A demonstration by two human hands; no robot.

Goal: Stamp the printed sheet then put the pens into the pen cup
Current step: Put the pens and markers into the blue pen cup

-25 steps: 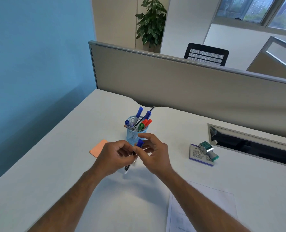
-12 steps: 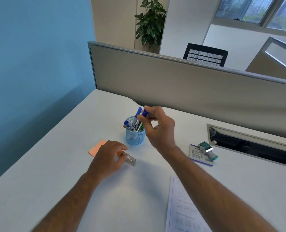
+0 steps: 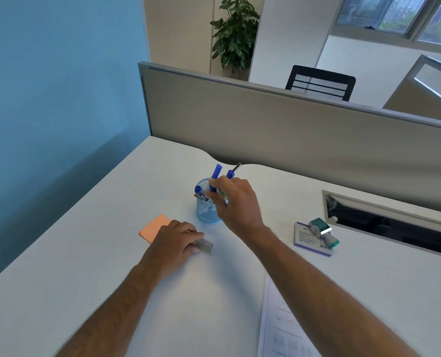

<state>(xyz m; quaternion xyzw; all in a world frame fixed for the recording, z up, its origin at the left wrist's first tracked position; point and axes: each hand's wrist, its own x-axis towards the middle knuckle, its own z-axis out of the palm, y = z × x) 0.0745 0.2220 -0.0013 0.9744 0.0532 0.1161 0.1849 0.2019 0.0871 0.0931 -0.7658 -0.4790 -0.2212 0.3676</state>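
Both hands work over the white table (image 3: 90, 253): the right hand (image 3: 236, 202) pinches a blue-capped pen (image 3: 215, 176) above the blue mesh pen cup (image 3: 206, 215), while the left hand (image 3: 173, 244) grips a small clear-capped object (image 3: 204, 245) just before the cup. Printed white sheet (image 3: 281, 331) lies under the right forearm.

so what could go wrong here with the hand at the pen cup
1. The right hand is lowering a blue pen into the pen cup, which already holds several pens leaning at angles; the new one may catch on them or nudge the light mesh cup over.
2. The left hand grips a small grey object on the desk, so it is not steadying the cup.
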